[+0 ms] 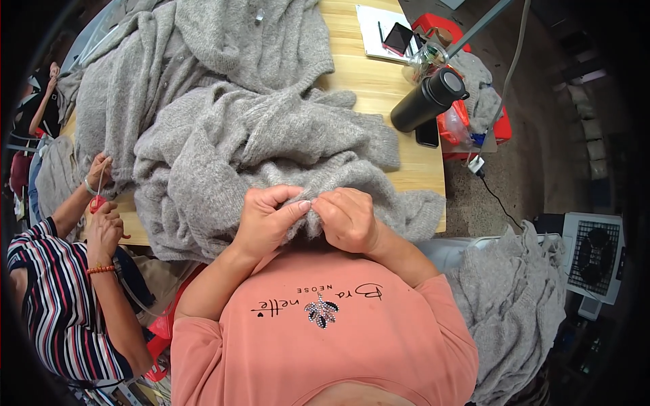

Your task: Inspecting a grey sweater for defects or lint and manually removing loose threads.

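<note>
A bulky grey knitted garment (223, 145) lies in folds over the near part of the table, its edge drawn up close to my body. My left hand (267, 218) pinches the knit between thumb and forefinger. Right beside it, my right hand (347, 218) has its fingers curled closed on the same garment, the two thumbs nearly meeting. Whether a needle or thread sits between the fingertips is too small to tell.
More grey knitwear (250, 40) covers the wooden table (359, 81). A black bottle (426, 101), phone (427, 132), glass jar (428, 59) and notebook (379, 30) stand right. At left, a co-worker (74, 291) holds red-handled scissors (98, 203). Grey knits (514, 304) hang at right near a fan (596, 254).
</note>
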A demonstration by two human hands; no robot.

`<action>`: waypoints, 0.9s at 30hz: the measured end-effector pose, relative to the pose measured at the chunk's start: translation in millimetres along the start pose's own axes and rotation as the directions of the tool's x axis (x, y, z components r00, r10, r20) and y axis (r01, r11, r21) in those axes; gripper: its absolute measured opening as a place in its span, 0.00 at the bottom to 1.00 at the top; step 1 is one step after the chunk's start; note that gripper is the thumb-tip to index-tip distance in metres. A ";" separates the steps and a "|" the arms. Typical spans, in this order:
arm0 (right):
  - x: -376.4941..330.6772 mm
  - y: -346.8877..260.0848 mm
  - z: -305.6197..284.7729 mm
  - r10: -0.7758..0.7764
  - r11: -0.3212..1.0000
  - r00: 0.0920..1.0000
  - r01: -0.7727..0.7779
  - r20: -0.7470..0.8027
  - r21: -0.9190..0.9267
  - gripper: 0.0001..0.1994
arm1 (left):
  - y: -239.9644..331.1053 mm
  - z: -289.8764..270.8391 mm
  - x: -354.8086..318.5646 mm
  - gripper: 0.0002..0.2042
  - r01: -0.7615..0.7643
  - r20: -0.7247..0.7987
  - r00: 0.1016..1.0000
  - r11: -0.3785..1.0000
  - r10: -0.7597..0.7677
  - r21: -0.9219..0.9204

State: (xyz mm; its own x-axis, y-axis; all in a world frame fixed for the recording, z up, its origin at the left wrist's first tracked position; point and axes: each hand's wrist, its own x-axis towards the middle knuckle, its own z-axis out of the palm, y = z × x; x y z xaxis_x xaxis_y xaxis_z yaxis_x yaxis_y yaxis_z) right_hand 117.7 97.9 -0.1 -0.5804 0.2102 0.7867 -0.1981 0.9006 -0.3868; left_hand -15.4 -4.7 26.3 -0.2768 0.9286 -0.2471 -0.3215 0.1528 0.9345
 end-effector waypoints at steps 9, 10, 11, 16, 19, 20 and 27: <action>1.8 13.9 -3.5 0.307 0.819 0.935 -0.356 0.179 0.451 0.15 | -5.8 0.1 -3.4 0.05 -0.200 -0.060 0.973 0.943 0.223 0.265; 0.9 13.4 -4.4 0.334 0.771 0.916 -0.400 0.221 0.496 0.14 | -6.2 -0.4 -4.5 0.06 -0.209 -0.053 0.970 0.925 0.238 0.319; 0.2 12.7 -4.7 0.357 0.718 0.896 -0.444 0.263 0.536 0.12 | -6.6 -0.8 -5.1 0.06 -0.218 -0.046 0.967 0.903 0.252 0.372; -4.1 5.9 -4.1 0.495 0.573 0.810 -0.575 0.313 0.583 0.13 | -8.3 2.3 -1.6 0.07 -0.433 0.014 0.872 0.755 0.490 0.492; 3.8 1.8 -7.5 0.575 0.601 0.759 -0.646 0.307 0.472 0.12 | -9.7 1.8 -1.5 0.07 -0.467 0.037 0.847 0.708 0.531 0.529; 2.6 3.7 -9.5 0.538 0.635 0.768 -0.640 0.347 0.433 0.11 | -10.2 1.7 -1.8 0.08 -0.469 0.045 0.843 0.691 0.536 0.550; -2.0 1.7 -11.6 0.495 0.676 0.785 -0.617 0.372 0.403 0.10 | -6.3 4.7 -3.1 0.09 -0.529 0.124 0.802 0.599 0.584 0.601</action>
State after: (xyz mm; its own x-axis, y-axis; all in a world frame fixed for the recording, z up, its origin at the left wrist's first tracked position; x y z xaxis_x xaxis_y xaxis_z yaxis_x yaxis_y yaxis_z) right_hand 127.8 103.4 3.2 -0.8477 0.4692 0.2475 -0.0941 0.3261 -0.9406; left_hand -8.3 -7.0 22.4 -0.2978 0.8761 0.3793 0.4979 -0.1965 0.8447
